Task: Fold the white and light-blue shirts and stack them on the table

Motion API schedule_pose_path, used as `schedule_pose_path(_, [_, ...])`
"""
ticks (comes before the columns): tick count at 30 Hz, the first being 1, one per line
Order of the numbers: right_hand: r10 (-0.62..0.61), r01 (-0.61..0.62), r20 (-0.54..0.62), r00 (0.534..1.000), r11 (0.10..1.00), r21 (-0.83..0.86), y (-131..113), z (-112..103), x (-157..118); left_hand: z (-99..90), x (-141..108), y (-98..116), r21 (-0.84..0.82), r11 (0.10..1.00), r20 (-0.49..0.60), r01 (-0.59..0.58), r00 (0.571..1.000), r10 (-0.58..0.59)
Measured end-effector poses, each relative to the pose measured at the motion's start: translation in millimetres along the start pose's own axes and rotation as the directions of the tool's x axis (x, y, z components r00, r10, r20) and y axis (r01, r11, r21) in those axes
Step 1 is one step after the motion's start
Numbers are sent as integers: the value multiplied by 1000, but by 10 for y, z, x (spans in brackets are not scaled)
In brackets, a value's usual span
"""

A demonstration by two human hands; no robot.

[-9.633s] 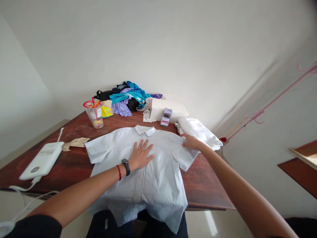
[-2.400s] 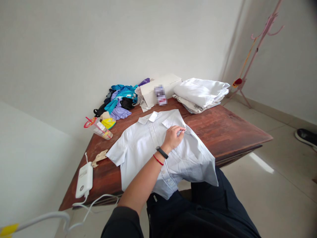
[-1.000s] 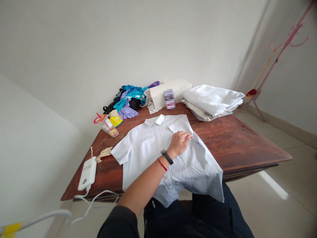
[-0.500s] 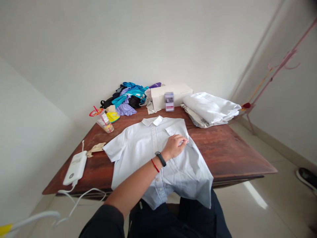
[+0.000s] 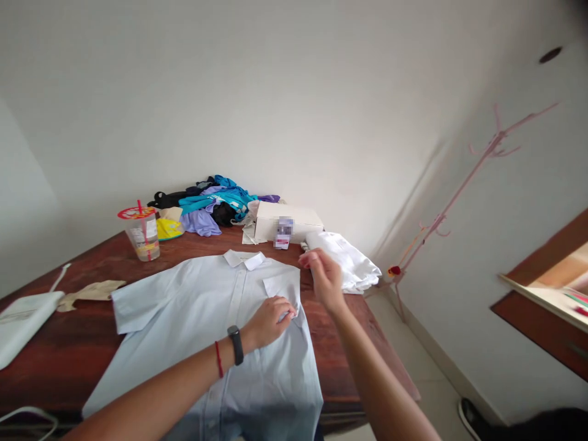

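A pale short-sleeved button shirt [image 5: 202, 306] lies front up, with its collar toward the wall. One sleeve is spread to the left; the sleeve on the right is not visible as spread out. My left hand [image 5: 271, 321], wearing a black band and a red cord on the wrist, rests on the shirt just below the chest pocket. Its fingers are curled and pinch the cloth near the right side edge. Above the table, just beyond the shirt's right shoulder, my right hand [image 5: 325, 278] is raised with loosely bent fingers and nothing visible in them.
Behind the shirt are a clothes pile [image 5: 215, 205], a white box [image 5: 298, 220], a small blurred pack [image 5: 283, 234] and folded white cloth [image 5: 356, 263]. A drink cup [image 5: 143, 236] and white power bank [image 5: 27, 321] stand left. A pink coat stand [image 5: 459, 190] is at right.
My right hand has come into view from the lower right. My left hand keeps its place on the shirt. The view has turned right and moved nearer the table.
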State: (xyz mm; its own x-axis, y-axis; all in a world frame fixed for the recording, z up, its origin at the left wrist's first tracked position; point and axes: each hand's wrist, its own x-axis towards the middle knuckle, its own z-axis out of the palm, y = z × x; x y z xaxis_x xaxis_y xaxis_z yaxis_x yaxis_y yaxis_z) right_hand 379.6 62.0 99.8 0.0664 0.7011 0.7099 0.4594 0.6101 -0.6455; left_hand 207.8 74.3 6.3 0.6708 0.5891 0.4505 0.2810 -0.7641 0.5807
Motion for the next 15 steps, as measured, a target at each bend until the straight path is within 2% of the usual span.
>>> schedule_pose_path(4, [111, -91, 220, 969, 991, -99, 531, 416, -192, -136, -153, 179, 58, 998, 70, -11, 998, 7])
schedule_pose_path(7, [238, -221, 232, 943, 970, -99, 881, 604, -411, -384, -414, 264, 114, 993, 135, -7, 991, -8])
schedule_pose_path(9, [276, -263, 227, 934, 961, -88, 1006, 630, -495, -635, -656, 200, 204, 975, 116, 84, 987, -109])
schedule_pose_path(11, [302, -292, 230, 925, 953, -79, 1061, 616, -517, -924, -957, 19, 270, 939, -14, 214, 976, -219])
schedule_pose_path(12, [314, -304, 231, 921, 950, -76, 1075, 607, -512, -1066, -1130, -101, 288, 911, -125, 294, 955, -268])
schedule_pose_path(14, [333, -325, 233, 914, 943, -71, 1092, 594, -493, -1313, -1506, -348, 291, 834, -373, 469, 858, -353])
schedule_pose_path(15, [339, -333, 236, 911, 940, -70, 1099, 593, -484, -1407, -1697, -453, 280, 797, -452, 535, 806, -382])
